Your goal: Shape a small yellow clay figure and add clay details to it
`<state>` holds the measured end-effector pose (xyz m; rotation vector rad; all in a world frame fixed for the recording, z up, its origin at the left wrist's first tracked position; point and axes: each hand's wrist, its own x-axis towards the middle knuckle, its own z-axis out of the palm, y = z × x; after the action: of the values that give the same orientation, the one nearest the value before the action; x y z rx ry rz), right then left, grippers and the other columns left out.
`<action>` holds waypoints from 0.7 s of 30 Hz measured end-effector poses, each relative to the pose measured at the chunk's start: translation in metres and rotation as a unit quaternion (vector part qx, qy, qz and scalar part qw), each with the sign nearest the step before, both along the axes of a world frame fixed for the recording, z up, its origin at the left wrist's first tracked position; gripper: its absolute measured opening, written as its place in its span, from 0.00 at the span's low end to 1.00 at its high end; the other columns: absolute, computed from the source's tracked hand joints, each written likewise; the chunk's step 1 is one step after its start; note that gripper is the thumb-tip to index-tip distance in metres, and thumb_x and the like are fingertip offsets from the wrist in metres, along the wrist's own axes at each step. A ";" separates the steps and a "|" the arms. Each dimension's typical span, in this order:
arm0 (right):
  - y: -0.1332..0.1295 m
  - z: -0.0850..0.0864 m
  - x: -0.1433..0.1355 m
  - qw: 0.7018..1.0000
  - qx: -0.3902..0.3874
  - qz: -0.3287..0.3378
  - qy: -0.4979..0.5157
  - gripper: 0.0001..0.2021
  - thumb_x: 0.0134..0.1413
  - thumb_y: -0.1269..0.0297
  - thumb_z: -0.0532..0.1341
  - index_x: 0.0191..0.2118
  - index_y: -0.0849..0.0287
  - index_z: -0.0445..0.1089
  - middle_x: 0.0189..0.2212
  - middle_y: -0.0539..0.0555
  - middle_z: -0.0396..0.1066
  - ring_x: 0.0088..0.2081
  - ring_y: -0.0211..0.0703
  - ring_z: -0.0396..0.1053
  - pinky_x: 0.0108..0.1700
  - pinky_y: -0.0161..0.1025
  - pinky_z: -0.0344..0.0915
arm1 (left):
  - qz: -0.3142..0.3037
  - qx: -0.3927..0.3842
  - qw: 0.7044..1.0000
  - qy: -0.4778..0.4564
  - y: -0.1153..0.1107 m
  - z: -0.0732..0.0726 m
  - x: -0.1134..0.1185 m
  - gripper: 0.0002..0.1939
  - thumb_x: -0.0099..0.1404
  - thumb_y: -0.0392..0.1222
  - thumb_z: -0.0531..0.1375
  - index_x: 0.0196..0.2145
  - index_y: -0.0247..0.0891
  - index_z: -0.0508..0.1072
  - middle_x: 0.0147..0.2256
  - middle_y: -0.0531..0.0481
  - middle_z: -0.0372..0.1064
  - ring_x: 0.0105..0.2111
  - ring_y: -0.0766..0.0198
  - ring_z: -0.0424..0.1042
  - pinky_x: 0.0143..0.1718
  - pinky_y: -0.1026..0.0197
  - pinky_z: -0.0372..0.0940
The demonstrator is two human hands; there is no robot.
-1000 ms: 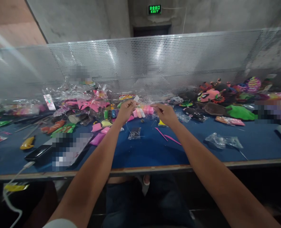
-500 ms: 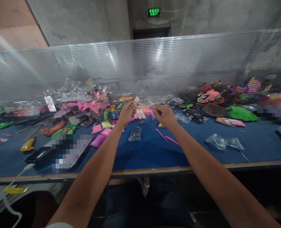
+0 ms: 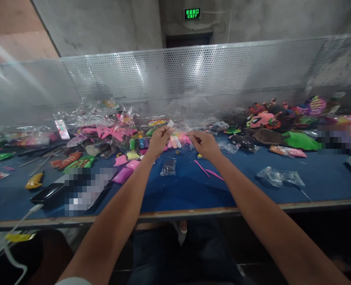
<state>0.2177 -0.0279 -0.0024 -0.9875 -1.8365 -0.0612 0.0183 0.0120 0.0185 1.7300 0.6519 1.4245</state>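
My left hand (image 3: 160, 141) is raised over the far middle of the blue table, with thumb and fingertips pinched together. Level with it on the right, my right hand (image 3: 206, 144) also pinches, its fingertips pointing inward. Whatever sits in either pinch is too small to make out. Between and behind the hands lies a row of pink, yellow and white soft pieces (image 3: 180, 139). Nearer to me is a small clear packet with black contents (image 3: 168, 168). Two thin pink tools (image 3: 202, 168) lie below my right hand.
Pink packets (image 3: 123, 175) and a phone (image 3: 49, 192) on a cable lie to the left. Crumpled clear wrappers (image 3: 279, 177) are on the right. Several soft figures (image 3: 263, 120) are heaped at the back right, before a perforated metal screen (image 3: 128, 79).
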 end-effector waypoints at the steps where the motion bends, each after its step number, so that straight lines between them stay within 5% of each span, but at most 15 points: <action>1: 0.001 0.000 -0.001 1.000 0.000 0.003 0.002 0.15 0.62 0.62 0.55 0.45 0.58 0.77 0.30 0.52 0.77 0.27 0.38 0.67 0.33 0.35 0.60 | -0.001 0.001 1.000 0.001 0.000 0.000 0.001 0.18 0.59 0.54 0.65 0.27 0.37 0.66 0.17 0.61 0.48 0.16 0.75 0.48 0.19 0.68 0.47; 14: -0.011 0.004 -0.021 0.999 0.015 -0.025 0.021 0.14 0.63 0.60 0.55 0.44 0.58 0.77 0.28 0.52 0.76 0.26 0.38 0.68 0.33 0.35 0.61 | -0.056 -0.059 0.996 -0.040 -0.016 0.000 0.022 0.22 0.57 0.56 0.66 0.25 0.38 0.62 0.18 0.63 0.44 0.16 0.77 0.44 0.18 0.69 0.46; 21: -0.009 0.003 -0.022 0.999 0.014 -0.028 0.019 0.13 0.64 0.62 0.55 0.45 0.55 0.78 0.34 0.53 0.79 0.32 0.40 0.72 0.37 0.37 0.64 | -0.079 -0.073 0.991 -0.075 -0.023 0.000 0.026 0.19 0.62 0.53 0.63 0.25 0.37 0.62 0.19 0.61 0.48 0.16 0.76 0.47 0.18 0.68 0.47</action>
<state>0.1953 -0.0371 0.0011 -1.0140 -1.7686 -0.1026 0.0448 -0.0109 0.0185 1.5101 0.5140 1.3469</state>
